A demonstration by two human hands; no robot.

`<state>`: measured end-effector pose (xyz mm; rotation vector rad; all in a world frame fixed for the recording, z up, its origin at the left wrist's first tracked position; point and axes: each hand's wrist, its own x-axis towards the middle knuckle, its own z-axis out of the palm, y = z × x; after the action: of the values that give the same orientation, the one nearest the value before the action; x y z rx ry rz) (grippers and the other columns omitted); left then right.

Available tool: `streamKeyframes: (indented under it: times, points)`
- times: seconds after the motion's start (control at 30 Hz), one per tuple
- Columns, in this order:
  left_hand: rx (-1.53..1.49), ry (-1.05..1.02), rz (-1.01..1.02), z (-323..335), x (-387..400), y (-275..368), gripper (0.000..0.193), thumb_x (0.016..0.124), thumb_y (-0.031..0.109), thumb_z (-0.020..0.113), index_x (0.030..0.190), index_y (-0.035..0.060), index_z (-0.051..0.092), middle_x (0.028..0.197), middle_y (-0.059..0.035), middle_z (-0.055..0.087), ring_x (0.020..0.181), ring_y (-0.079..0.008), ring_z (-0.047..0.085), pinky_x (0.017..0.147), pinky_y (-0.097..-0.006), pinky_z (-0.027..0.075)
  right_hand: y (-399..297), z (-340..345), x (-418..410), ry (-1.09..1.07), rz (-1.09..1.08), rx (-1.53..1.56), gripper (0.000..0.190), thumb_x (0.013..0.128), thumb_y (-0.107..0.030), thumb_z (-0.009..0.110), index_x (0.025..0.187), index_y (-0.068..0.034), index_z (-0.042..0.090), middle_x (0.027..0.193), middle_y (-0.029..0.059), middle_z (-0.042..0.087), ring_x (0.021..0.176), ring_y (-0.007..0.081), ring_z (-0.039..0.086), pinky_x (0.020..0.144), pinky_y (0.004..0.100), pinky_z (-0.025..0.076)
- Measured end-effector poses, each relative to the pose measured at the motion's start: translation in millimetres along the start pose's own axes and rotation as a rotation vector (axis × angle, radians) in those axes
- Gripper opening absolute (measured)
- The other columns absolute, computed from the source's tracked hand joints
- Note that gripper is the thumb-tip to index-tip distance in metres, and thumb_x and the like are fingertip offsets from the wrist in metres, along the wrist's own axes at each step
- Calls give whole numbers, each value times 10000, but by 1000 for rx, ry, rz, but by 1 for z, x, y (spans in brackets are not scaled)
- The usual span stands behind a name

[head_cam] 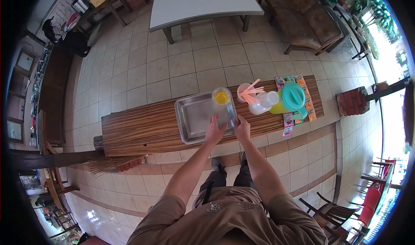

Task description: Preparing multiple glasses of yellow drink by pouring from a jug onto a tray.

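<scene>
A shallow metal tray (194, 115) lies on a striped wooden bench top (146, 125). At its far right corner stands a clear cup (221, 96) with yellow liquid. My left hand (214, 131) is over the tray's near right part, fingers apart and nothing seen in them. Beside the tray's right rim is my right hand (242, 128), fingertips at or close to the rim; whether it grips anything is unclear. Right of the tray are a cup of pink straws (243, 92), clear plastic cups (263, 103) lying tilted, and a yellow pitcher with a turquoise lid (293, 96).
Strips of colourful sachets (306, 97) lie around the pitcher at the bench's right end. Beyond the tiled floor stand a white-topped table (207, 5) and a brown sofa (298, 18). A person (65, 37) is at the far left. A twig broom (107, 164) is below the bench's left end.
</scene>
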<state>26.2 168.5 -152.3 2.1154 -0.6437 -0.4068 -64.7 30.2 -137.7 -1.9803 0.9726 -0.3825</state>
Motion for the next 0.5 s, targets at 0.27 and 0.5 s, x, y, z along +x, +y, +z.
streamKeyframes:
  times: [0.27,0.5]
  points:
    - [140,-241,-95,-8,-30,16,436,1006,421,623,1294,95,649,1186,-156,748,1141,-408,679,993,-511,523,14,-6,-4,-12,-3,-32,356,939,-201,760,1230,-6,694,975,193,762,904,345,754,792,427,584]
    - [186,-257,-59,-7,-28,22,397,1011,367,647,1270,67,667,1211,-163,739,1134,-388,697,965,-473,551,-4,-40,-26,125,-293,-12,196,946,-111,741,1113,-12,716,924,175,738,824,317,748,732,406,587]
